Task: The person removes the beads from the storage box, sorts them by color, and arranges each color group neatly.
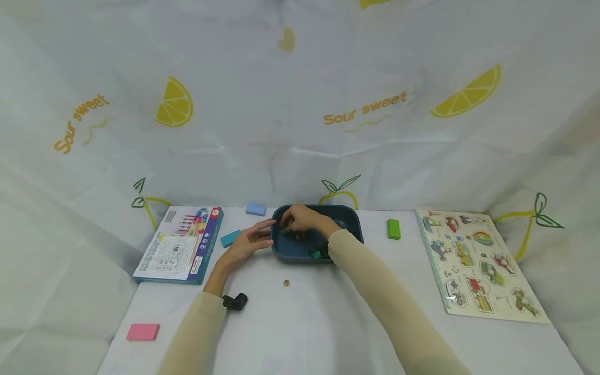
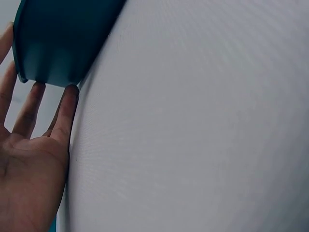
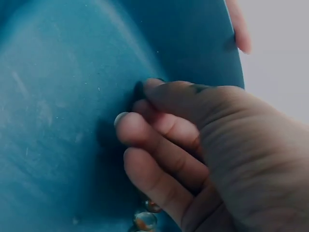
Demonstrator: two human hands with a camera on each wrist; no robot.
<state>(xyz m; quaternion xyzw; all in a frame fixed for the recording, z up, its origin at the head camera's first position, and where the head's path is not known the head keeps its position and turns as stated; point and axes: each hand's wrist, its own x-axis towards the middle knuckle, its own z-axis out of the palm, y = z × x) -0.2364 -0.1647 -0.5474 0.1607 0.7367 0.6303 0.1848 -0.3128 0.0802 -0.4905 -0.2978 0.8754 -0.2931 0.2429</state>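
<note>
A dark blue tub [image 1: 292, 255] stands at the back middle of the table. My left hand [image 1: 247, 245] touches its left end, fingers spread; the left wrist view shows the fingertips [image 2: 72, 91] against the outer wall. Inside the tub is my right hand [image 1: 300, 219], fingers curled and low over the floor near the left end. Its thumb [image 3: 169, 94] meets the index fingertip in the right wrist view; I cannot tell whether anything small is between them. Several glass marbles [image 3: 146, 221] lie on the tub floor below those fingers. One more marble [image 1: 286, 283] rests on the table before the tub.
A boxed set [image 1: 175, 245] lies at left, with a teal block [image 1: 230, 238] and a light blue block [image 1: 255, 209] near it. A pink block [image 1: 143, 332] is front left. To the right are a green block [image 1: 394, 229] and a picture puzzle board [image 1: 478, 265]. A printed curtain [image 1: 300, 161] hangs behind.
</note>
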